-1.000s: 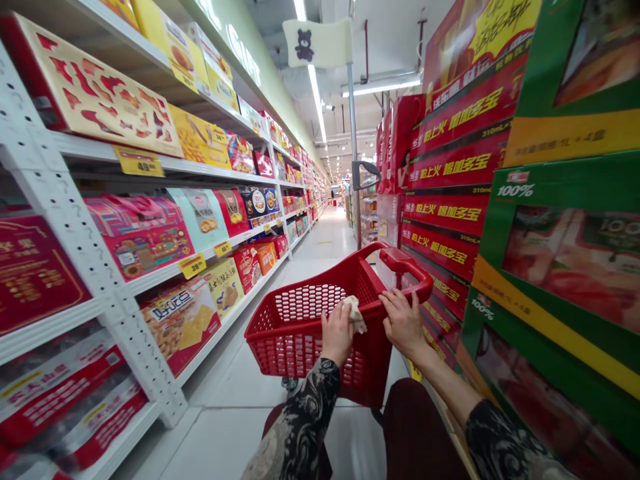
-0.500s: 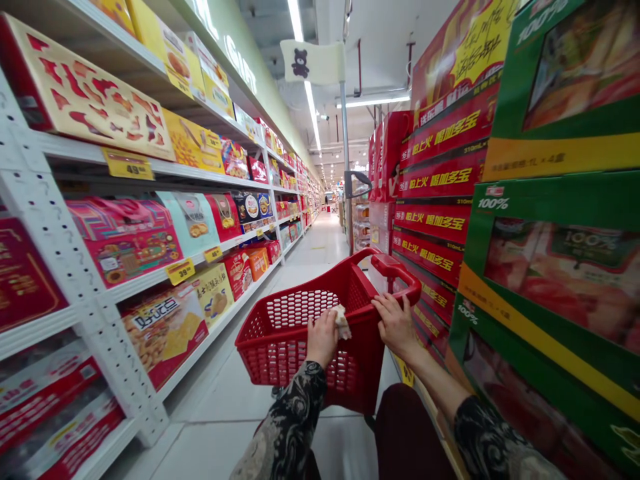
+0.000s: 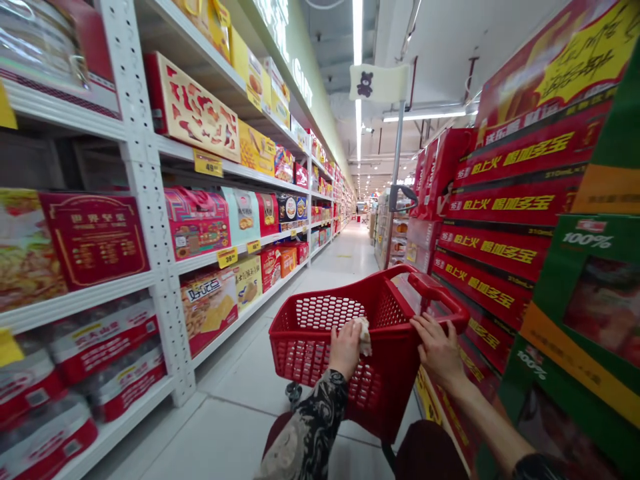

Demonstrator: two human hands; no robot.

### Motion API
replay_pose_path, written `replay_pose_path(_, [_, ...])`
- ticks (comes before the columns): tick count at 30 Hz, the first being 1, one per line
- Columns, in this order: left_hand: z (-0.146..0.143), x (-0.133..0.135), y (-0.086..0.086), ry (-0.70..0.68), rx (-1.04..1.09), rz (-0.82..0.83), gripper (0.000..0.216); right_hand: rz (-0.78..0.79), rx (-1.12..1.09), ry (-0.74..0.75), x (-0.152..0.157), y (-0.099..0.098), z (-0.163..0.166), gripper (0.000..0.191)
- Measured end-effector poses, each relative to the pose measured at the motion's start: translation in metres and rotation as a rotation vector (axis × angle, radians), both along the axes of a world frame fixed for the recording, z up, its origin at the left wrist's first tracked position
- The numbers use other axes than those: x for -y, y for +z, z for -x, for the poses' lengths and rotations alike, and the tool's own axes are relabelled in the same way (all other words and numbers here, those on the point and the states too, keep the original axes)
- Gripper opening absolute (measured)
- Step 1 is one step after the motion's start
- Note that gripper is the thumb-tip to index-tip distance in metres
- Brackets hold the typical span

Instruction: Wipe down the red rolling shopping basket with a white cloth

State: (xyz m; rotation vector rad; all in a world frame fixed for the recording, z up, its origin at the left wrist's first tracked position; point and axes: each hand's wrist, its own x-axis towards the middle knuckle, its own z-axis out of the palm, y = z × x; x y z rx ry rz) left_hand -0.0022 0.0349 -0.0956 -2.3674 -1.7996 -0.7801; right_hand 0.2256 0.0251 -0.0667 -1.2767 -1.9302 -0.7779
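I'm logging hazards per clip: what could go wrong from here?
The red shopping cart looks close to the stacked red drink cases and might bump them. Its caster could let it roll away from the right grip. The crumpled white cloth or tissue in the left grip might slip free.

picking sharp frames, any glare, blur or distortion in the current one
Head view: ceiling strip light glares white; head view: lower-left bottle packs look smeared; head view: white shelf upright leans, likely wide-angle stretch; head view: red shopping cart reads clearly.
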Motion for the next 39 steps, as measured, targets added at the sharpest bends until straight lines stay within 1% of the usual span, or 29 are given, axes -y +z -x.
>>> replay_pose_path(3, [0.027, -0.004, -0.01, 0.106, -0.028, 0.019, 0.047, 0.001, 0.004, -0.005, -0.004, 0.001, -0.003, 0.046])
replay_pose_path(5, [0.035, -0.007, -0.013, 0.134, -0.035, 0.025, 0.047, 0.001, 0.012, -0.013, -0.008, 0.001, -0.004, 0.046])
replay_pose_path(7, [0.032, -0.008, -0.013, 0.126, -0.026, 0.018, 0.047, 0.004, 0.023, -0.023, -0.011, 0.001, -0.005, 0.047])
replay_pose_path(11, [0.014, -0.007, -0.011, 0.064, -0.01, -0.013, 0.048, 0.018, 0.053, -0.038, -0.016, 0.003, -0.008, 0.046])
replay_pose_path(14, [0.019, -0.006, -0.013, 0.053, -0.017, -0.009, 0.049, 0.039, 0.08, -0.043, -0.017, 0.004, -0.01, 0.045])
replay_pose_path(16, [0.036, -0.006, -0.015, 0.082, -0.037, 0.001, 0.049, 0.056, 0.09, -0.048, -0.017, 0.004, -0.01, 0.046])
replay_pose_path(21, [0.098, -0.008, -0.024, 0.267, -0.077, 0.027, 0.047, 0.073, 0.09, -0.052, -0.016, 0.001, -0.009, 0.047])
replay_pose_path(23, [0.114, -0.009, -0.026, 0.341, -0.067, 0.027, 0.045, 0.073, 0.083, -0.054, -0.016, 0.0, -0.009, 0.047])
replay_pose_path(24, [0.117, -0.009, -0.027, 0.364, -0.059, 0.022, 0.045, 0.07, 0.078, -0.054, -0.015, -0.001, -0.008, 0.047])
replay_pose_path(25, [0.117, -0.009, -0.027, 0.372, -0.052, 0.017, 0.045, 0.065, 0.073, -0.051, -0.015, -0.001, -0.008, 0.047])
replay_pose_path(27, [0.108, -0.008, -0.027, 0.33, -0.047, 0.001, 0.045, 0.056, 0.064, -0.045, -0.014, -0.001, -0.007, 0.047])
replay_pose_path(31, [0.076, -0.006, -0.027, 0.136, -0.052, -0.025, 0.048, 0.044, 0.07, -0.034, -0.012, 0.0, -0.007, 0.046])
replay_pose_path(33, [0.069, -0.005, -0.027, 0.085, -0.052, -0.035, 0.049, 0.042, 0.076, -0.035, -0.01, 0.001, -0.007, 0.045])
replay_pose_path(35, [0.076, -0.004, -0.029, 0.087, -0.055, -0.039, 0.048, 0.04, 0.075, -0.038, -0.009, 0.001, -0.007, 0.045])
replay_pose_path(36, [0.085, -0.003, -0.03, 0.114, -0.051, -0.038, 0.048, 0.039, 0.074, -0.038, -0.008, 0.001, -0.007, 0.045])
replay_pose_path(39, [0.119, -0.001, -0.033, 0.27, -0.006, -0.033, 0.044, 0.031, 0.07, -0.038, -0.007, -0.001, -0.008, 0.045])
